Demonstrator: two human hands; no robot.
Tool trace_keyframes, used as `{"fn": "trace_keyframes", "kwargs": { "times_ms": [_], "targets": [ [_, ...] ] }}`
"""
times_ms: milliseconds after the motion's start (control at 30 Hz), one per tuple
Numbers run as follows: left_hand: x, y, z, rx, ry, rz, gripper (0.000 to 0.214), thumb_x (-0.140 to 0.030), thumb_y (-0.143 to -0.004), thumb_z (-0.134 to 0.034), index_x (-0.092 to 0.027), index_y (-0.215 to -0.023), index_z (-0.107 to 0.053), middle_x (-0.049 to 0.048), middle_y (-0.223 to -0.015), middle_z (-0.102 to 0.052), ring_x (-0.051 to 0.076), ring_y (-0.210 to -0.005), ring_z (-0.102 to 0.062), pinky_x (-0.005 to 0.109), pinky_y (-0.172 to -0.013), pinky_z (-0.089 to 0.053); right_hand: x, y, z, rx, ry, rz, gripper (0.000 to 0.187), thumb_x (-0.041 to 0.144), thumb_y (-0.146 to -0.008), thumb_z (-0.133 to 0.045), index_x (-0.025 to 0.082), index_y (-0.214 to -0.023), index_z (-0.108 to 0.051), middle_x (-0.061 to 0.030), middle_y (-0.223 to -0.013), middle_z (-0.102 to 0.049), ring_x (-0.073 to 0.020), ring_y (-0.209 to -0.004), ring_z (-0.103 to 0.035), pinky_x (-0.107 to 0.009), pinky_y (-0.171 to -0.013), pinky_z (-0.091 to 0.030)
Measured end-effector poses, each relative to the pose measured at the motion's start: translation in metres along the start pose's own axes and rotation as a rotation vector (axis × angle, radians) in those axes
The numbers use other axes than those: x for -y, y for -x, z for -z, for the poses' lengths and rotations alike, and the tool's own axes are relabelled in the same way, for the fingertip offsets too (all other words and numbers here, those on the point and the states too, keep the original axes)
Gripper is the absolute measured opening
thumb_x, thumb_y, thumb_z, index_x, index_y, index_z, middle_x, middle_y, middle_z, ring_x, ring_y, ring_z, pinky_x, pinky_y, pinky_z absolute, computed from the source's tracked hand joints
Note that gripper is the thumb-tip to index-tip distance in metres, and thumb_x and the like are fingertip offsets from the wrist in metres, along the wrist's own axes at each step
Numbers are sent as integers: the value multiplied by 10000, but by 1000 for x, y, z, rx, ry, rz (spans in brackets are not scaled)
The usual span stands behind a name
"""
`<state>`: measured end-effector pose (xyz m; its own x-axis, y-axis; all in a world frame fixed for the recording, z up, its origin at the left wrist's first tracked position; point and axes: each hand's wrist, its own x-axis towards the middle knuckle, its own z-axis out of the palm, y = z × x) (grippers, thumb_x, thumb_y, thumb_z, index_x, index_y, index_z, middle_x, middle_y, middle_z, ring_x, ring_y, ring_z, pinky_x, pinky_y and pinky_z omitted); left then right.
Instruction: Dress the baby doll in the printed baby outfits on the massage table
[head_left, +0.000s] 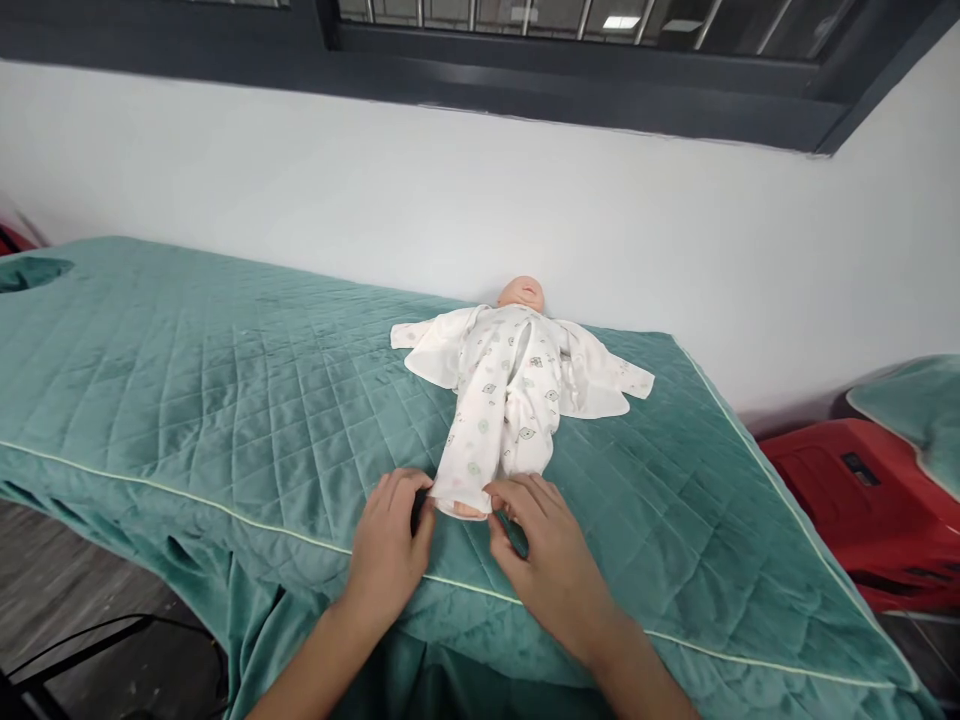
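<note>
Bare forearms [319, 665] reach in from the bottom edge, and look, left hand [384, 545] and right hand [553, 565] sit apart at lower centre, each pinching one side of a white trouser cuff [463, 494]! Beyond, the doll [514, 350] lies face up mid-frame, sleeves [634, 378] spread on the green quilted cover [247, 400], head [523, 292] by the white wall [300, 180], dark window frame [585, 95] up top.
</note>
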<state>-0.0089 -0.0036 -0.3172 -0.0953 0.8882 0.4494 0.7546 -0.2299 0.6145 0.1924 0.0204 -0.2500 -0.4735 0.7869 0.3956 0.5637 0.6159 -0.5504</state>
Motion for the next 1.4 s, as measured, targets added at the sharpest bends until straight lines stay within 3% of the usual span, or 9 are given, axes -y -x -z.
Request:
{"fn": "trace_keyframes", "kwargs": {
  "times_ms": [167,267,400,567,733,933,1100,1267,1400],
  "targets": [
    [-35,-15,5,-85,96,-129,211,-177,-983,-488,-221,-1179,-554,77,-1188,-618,212,-1148,-561,393,-982,-483,-30,16,4,-216,-134,-141,286,68,-912,-474,231,-1129,-563,-41,-1072,-609,-178,-999,-591,-327,-865,-499],
    [-56,-27,1,17,44,-288,234,-147,-962,-517,-217,-1180,-564,70,-1220,-620,225,-1226,-524,411,-1041,-457,-47,25,-1,-221,-43,-222,360,40,-841,-500,216,-1149,-561,-62,-1114,-600,-208,-1037,-580,-381,-902,-503],
    [-68,-39,-13,183,-188,-346,266,-99,-927,-502,-188,-1162,-590,90,-1270,-615,284,-1305,-480,469,-1036,-445,-51,28,-17,-186,60,-311,181,192,-886,-599,193,-1067,-596,-79,-1042,-630,-240,-968,-580,-421,-853,-500],
    [-66,-46,-26,187,-370,-309,219,-62,-907,-510,-170,-1060,-623,106,-1240,-628,289,-1264,-515,486,-996,-456,-47,21,-24,-203,-35,-294,83,198,-930,-503,183,-934,-585,-48,-923,-615,-188,-860,-569,-339,-789,-472],
    [-62,-48,-29,156,-381,-327,154,-113,-920,-549,-188,-1010,-648,109,-1252,-628,292,-1264,-507,481,-972,-461,-39,16,-8,-170,-189,-257,79,210,-905,-515,192,-844,-561,-12,-834,-577,-152,-780,-529,-284,-731,-450],
    [-73,-36,-11,135,-158,-297,138,-143,-953,-499,-200,-1012,-609,78,-1261,-628,256,-1231,-530,432,-945,-477,-18,17,24,-166,-308,-250,38,205,-884,-516,205,-847,-523,4,-800,-533,-146,-763,-519,-274,-723,-446],
    [-80,-19,0,111,-118,-370,119,-133,-950,-486,-190,-995,-580,83,-1286,-617,269,-1335,-466,468,-1060,-436,-19,33,33,-186,-262,-223,71,149,-871,-479,213,-867,-509,-1,-805,-518,-148,-766,-519,-273,-719,-457],
    [-57,-1,-1,114,-98,-311,172,-147,-963,-494,-203,-1100,-581,95,-1351,-572,261,-1314,-487,459,-1065,-456,-38,52,26,-83,-167,-259,77,144,-894,-504,211,-908,-539,-7,-831,-559,-152,-778,-559,-286,-736,-484],
    [-31,8,1,28,-47,-184,333,-172,-984,-478,-250,-1304,-526,88,-1359,-558,228,-1269,-526,435,-1060,-469,-45,57,24,-155,-123,-195,141,172,-922,-558,225,-1052,-566,-40,-998,-612,-173,-902,-604,-315,-798,-521]
  ]
}}
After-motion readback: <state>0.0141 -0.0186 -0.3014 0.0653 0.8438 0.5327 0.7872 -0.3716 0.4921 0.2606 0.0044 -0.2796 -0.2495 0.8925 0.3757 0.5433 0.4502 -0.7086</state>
